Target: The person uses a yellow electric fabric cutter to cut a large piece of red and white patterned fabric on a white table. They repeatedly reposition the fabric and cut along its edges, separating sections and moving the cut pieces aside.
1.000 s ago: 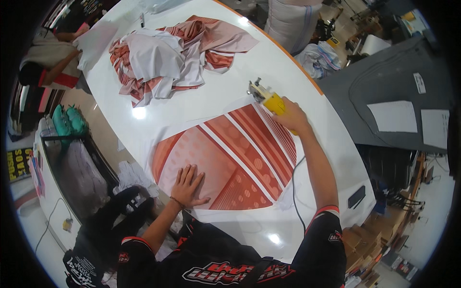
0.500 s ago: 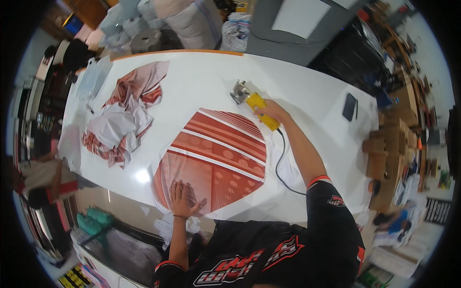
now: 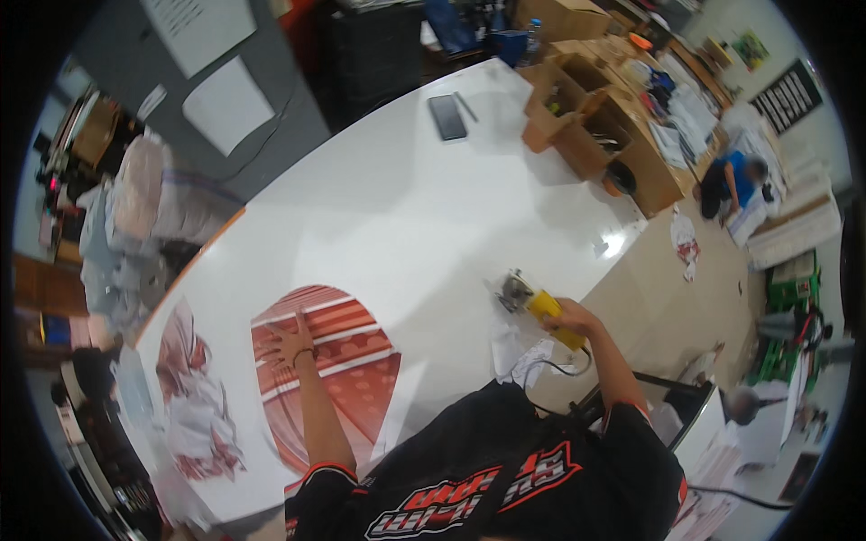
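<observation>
My left hand point(image 3: 289, 347) lies flat with fingers spread on a red, white and peach striped fabric panel point(image 3: 347, 383), near its upper left part. Gripped in my right hand point(image 3: 575, 317) is a yellow electric fabric cutter point(image 3: 552, 316), its metal head point(image 3: 516, 290) pointing up and left, toward the table. A black cord runs from the cutter's back end toward my body. White fabric scraps point(image 3: 532, 361) lie near the table edge just below the cutter. Left of the panel sits a crumpled heap of red and white fabric point(image 3: 194, 406).
The white table point(image 3: 361, 216) carries a phone point(image 3: 446, 117) with a pen-like stick beside it. Open cardboard boxes point(image 3: 622, 144) stand past its far right edge. Stuffed sacks point(image 3: 135, 216) and a grey cabinet point(image 3: 203, 81) are behind. A person in blue point(image 3: 735, 180) sits low at right.
My view has turned to the right. The cutter has gone from beyond the panel to the table's right front edge, and my left hand now rests higher on the panel.
</observation>
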`<state>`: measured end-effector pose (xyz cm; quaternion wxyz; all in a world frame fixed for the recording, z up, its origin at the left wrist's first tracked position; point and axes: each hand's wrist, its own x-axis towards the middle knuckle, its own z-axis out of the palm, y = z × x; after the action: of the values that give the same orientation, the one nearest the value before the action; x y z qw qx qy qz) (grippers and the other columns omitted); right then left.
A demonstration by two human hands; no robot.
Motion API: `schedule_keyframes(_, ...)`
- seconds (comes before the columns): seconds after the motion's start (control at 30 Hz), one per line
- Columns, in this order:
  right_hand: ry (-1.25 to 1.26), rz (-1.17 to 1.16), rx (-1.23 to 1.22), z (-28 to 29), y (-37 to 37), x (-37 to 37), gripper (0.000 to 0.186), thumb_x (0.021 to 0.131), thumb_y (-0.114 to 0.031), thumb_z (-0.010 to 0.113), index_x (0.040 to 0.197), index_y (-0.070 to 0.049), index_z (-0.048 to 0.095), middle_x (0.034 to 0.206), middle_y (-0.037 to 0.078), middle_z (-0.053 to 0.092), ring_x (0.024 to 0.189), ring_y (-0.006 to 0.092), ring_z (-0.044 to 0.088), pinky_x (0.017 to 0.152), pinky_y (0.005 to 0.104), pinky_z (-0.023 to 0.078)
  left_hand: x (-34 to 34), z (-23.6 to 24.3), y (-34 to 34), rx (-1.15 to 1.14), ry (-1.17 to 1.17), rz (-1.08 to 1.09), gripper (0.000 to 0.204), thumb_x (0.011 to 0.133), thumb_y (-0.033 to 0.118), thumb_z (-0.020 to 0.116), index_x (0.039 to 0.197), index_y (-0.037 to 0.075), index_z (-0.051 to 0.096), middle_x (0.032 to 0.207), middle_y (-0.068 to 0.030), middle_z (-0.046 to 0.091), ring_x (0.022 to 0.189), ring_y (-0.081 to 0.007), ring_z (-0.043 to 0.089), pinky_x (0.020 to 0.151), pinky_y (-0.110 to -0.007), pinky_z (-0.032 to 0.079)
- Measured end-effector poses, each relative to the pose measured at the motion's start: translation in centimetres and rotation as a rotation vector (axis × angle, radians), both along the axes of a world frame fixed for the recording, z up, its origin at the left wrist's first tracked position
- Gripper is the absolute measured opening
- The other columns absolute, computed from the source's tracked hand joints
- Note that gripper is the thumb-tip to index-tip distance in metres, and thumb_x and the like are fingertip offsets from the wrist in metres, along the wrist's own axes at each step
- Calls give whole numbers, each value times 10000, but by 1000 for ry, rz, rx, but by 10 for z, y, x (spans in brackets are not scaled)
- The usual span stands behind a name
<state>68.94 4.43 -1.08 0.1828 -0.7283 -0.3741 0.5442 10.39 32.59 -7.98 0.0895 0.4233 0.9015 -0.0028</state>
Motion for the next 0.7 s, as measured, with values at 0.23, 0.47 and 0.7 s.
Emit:
schedule_keyframes(0.23,53,-438,62,71,-138,-4,396,780,-159,787,1110,0,638,923,113,692,747,212,706,699,356,583,154,16,30,-170,-5,-427,988,874,859,474,1554,175,261,1590,-312,220,1475,-550,175,1178,-692,151)
schedule_keyframes(0.47,267,-545,155,41,-96,-6,410,810,-100,747,1176,7,597,897,111,672,724,247,715,649,370,608,301,34,-65,106,-969,-1571,667,946,483,730,1451,75,578,1503,-205,546,1429,-412,463,1173,-490,391)
schedule_keyframes(0.7,275,-495,168,10,-44,-3,434,822,-108,729,1212,11,580,913,138,691,727,265,729,643,373,611,184,11,-74,431,-736,-1037,554,960,383,723,1384,40,626,1353,-238,627,1290,-434,570,1147,-523,408)
